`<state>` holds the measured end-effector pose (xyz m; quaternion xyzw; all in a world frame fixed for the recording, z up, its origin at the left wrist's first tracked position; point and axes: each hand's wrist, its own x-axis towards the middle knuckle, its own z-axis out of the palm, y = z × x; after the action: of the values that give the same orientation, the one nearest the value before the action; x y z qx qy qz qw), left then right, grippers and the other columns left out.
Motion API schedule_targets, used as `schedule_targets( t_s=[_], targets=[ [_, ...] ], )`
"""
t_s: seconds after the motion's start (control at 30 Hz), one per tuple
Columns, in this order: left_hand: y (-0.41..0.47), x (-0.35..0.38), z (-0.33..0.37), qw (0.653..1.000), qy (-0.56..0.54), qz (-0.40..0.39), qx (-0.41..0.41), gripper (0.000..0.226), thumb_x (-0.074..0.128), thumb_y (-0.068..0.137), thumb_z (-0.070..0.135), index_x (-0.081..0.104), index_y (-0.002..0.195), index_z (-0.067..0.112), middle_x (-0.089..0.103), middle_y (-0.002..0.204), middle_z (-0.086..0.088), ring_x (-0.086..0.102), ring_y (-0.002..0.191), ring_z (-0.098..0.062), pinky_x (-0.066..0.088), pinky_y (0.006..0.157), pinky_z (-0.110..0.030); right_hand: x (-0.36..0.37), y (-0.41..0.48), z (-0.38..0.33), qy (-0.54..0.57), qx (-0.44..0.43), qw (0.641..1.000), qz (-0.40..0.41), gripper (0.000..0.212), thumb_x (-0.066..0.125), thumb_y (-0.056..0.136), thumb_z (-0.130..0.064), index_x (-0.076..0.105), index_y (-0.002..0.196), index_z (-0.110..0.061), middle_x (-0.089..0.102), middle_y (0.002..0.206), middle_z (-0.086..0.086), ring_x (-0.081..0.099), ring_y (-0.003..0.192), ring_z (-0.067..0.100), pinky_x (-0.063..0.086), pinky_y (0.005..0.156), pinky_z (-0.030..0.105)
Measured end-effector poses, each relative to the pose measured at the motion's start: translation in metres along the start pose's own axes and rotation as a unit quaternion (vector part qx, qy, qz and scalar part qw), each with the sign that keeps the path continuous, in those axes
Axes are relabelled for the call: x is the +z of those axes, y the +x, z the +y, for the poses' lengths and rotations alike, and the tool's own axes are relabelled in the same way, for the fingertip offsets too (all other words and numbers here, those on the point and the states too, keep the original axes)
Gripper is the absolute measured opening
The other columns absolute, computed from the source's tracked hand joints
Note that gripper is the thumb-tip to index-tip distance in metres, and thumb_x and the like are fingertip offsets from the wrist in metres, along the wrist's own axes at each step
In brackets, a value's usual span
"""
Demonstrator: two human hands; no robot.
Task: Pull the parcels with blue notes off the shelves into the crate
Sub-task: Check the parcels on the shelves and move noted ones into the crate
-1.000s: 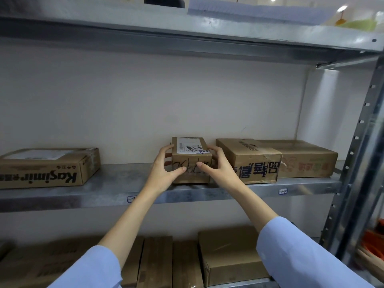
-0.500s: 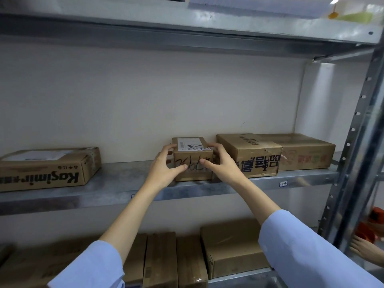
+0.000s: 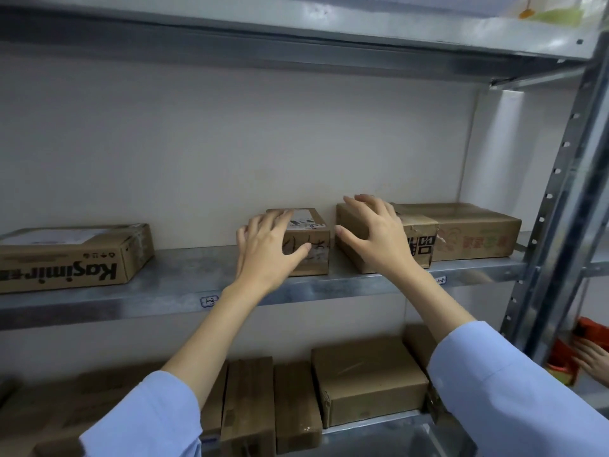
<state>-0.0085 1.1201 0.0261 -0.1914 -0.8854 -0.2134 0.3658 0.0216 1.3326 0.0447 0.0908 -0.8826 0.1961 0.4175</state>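
Note:
A small brown parcel (image 3: 313, 239) with a white label on top and black scrawl on its front stands on the middle metal shelf (image 3: 184, 282). My left hand (image 3: 267, 249) hovers in front of its left side, fingers spread, holding nothing. My right hand (image 3: 375, 235) is spread in front of the neighbouring parcel (image 3: 418, 239) with black printed characters; whether it touches the parcel I cannot tell. No blue note shows on any parcel here, and no crate is in view.
A Kasimir box (image 3: 72, 255) lies at the shelf's left. A wider box (image 3: 474, 232) sits at the right by the steel upright (image 3: 560, 206). Several parcels (image 3: 365, 380) fill the lower shelf. Another person's hand (image 3: 593, 357) shows by something red at the right.
Both hands have let go of the small parcel and opened. My right hand has shifted right, over to the neighbouring parcel. The small parcel stays on the shelf.

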Motion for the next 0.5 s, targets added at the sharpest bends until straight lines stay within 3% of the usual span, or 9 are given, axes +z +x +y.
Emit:
schedule_targets(
  t_s=[0.27, 0.5],
  targets=[
    [0.013, 0.027, 0.061, 0.999, 0.008, -0.033, 0.017, 0.071, 0.051, 0.088, 0.062, 0.033, 0.149, 0.031, 0.037, 0.153, 0.006, 0.029, 0.139, -0.019, 0.018, 0.113, -0.043, -0.047, -0.01, 0.083, -0.051, 0.057, 0.996, -0.051, 0.064, 0.065, 0.088, -0.048, 0.045, 0.145, -0.027, 0.046, 0.144, 0.002, 0.034, 0.137, 0.023, 0.031, 0.108, 0.042],
    [0.022, 0.048, 0.095, 0.998, 0.016, -0.055, -0.002, 0.072, 0.05, 0.088, 0.064, 0.033, 0.149, 0.028, 0.042, 0.15, 0.002, 0.029, 0.139, -0.021, 0.017, 0.11, -0.042, -0.061, -0.01, 0.133, -0.039, 0.098, 0.99, -0.089, 0.065, 0.067, 0.087, -0.049, 0.045, 0.144, -0.027, 0.052, 0.139, 0.003, 0.038, 0.134, 0.026, 0.033, 0.104, 0.044]
  ],
)
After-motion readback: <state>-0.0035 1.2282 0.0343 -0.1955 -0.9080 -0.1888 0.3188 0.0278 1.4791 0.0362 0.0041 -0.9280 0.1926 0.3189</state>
